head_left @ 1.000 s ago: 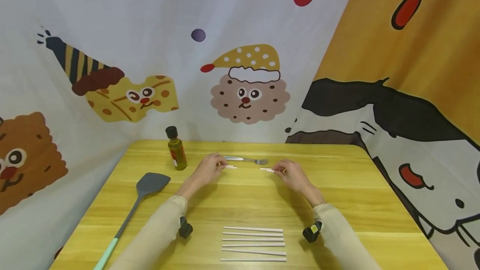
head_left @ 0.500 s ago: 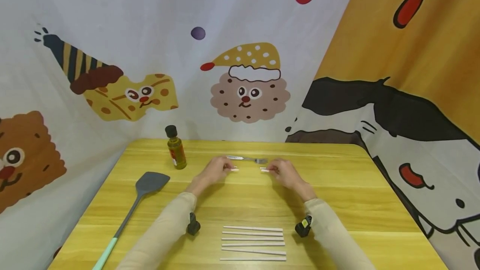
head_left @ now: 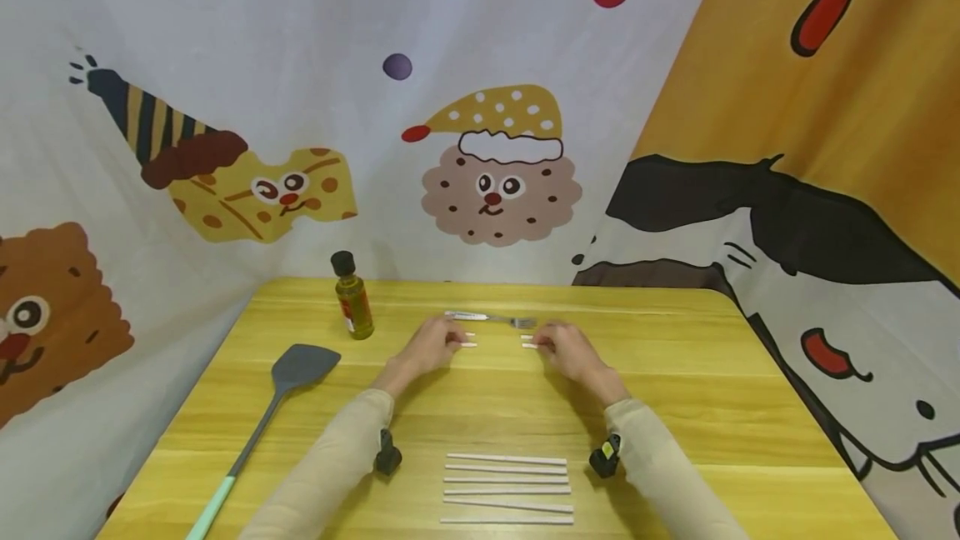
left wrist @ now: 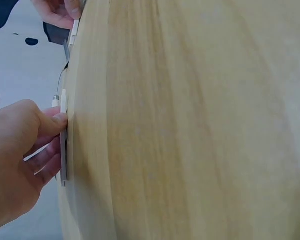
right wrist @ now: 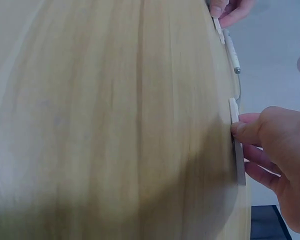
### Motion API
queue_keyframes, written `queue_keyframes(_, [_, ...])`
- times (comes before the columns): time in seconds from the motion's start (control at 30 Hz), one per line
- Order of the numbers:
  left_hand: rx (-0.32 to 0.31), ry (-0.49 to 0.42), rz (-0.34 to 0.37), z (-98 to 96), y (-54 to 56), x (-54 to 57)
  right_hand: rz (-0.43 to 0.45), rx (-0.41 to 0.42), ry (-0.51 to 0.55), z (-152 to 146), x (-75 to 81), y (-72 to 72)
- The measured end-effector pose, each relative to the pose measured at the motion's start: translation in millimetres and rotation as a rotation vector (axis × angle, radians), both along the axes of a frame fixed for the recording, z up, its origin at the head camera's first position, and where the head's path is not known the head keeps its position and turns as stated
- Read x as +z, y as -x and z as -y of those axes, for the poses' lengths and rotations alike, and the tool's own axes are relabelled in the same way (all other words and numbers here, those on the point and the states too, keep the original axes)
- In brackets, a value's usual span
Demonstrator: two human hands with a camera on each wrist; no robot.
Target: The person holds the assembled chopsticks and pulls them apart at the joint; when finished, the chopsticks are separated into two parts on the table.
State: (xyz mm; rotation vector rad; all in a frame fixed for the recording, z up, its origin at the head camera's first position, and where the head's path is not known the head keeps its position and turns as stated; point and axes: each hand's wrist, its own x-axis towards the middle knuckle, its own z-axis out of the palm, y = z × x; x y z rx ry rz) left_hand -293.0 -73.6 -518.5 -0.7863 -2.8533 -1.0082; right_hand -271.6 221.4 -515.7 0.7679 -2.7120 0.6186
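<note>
At the far part of the table, my left hand [head_left: 429,346] pinches a short pale stick [left wrist: 64,157] between thumb and fingers, low at the tabletop. Opposite it, my right hand [head_left: 568,352] does the same with another short pale stick [right wrist: 239,162]. A second white stick end [head_left: 470,334] shows just beyond the left fingers, and another white end [head_left: 527,337] lies beyond the right ones. Gaps separate the left pieces from the right pieces. Just behind them lies a fork [head_left: 471,317] with a white handle, tines to the right. The fingers hide much of the sticks.
Several pale chopsticks [head_left: 506,480] lie in parallel rows near the front. On the left are a grey spatula [head_left: 302,365] with a mint handle and an upright oil bottle [head_left: 356,311] with a black cap. A patterned curtain [head_left: 397,182] hangs behind the wooden table [head_left: 675,357].
Both hands have moved inward from one second ago and lowered slightly toward me. The near stick ends now sit apart from the far ones, closer to the front. Fork and chopsticks have stayed put.
</note>
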Motion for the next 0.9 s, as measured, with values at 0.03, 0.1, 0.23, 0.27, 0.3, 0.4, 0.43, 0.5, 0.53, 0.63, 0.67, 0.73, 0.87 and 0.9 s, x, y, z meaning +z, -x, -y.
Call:
queue_keyframes(0.03, [0.002, 0.001, 0.003, -0.2, 0.3, -0.2, 0.002, -0.001, -0.002, -0.2, 0.3, 0.0])
queue_keyframes(0.1, [0.006, 0.002, 0.013, -0.6, 0.5, -0.7, 0.012, -0.004, -0.007, -0.8, 0.4, 0.3])
queue_keyframes(0.23, [0.005, -0.005, 0.031, -1.2, -1.9, 0.7, 0.041, -0.007, -0.019, -1.4, 0.5, 0.1])
queue_keyframes(0.27, [0.002, -0.005, 0.029, -1.1, -2.7, 0.8, 0.045, -0.007, -0.021, -1.4, 0.6, 0.1])
queue_keyframes(0.3, [0.0, -0.005, 0.03, -1.1, -3.6, 1.4, 0.049, -0.006, -0.024, -1.1, 0.8, 0.0])
queue_keyframes(0.4, [0.002, 0.002, 0.028, -0.6, -4.9, 2.3, 0.052, -0.002, -0.034, -0.5, 2.3, -0.2])
queue_keyframes(0.43, [0.004, 0.004, 0.029, -0.5, -4.9, 2.5, 0.05, 0.0, -0.035, -0.4, 2.9, -0.2])
queue_keyframes(0.5, [0.007, 0.006, 0.027, -0.5, -4.4, 2.9, 0.049, 0.002, -0.037, -0.1, 4.0, 0.0])
queue_keyframes(0.53, [0.009, 0.007, 0.027, -0.5, -3.9, 2.9, 0.048, 0.003, -0.038, -0.2, 4.6, 0.0])
queue_keyframes(0.63, [0.012, 0.009, 0.027, -0.9, -2.1, 3.4, 0.047, -0.001, -0.041, -0.2, 5.9, 0.0])
queue_keyframes(0.67, [0.012, 0.011, 0.028, -1.0, -1.7, 3.7, 0.046, -0.002, -0.041, -0.1, 6.1, 0.1])
queue_keyframes(0.73, [0.011, 0.014, 0.028, -1.2, -1.1, 4.4, 0.042, -0.005, -0.045, -0.3, 6.4, -0.1])
queue_keyframes(0.87, [0.019, 0.02, 0.027, 0.4, -2.2, 5.3, 0.035, 0.0, -0.05, -0.2, 6.8, 0.0])
queue_keyframes(0.9, [0.023, 0.02, 0.028, 1.0, -2.5, 5.2, 0.032, 0.001, -0.051, -0.2, 7.0, -0.1])
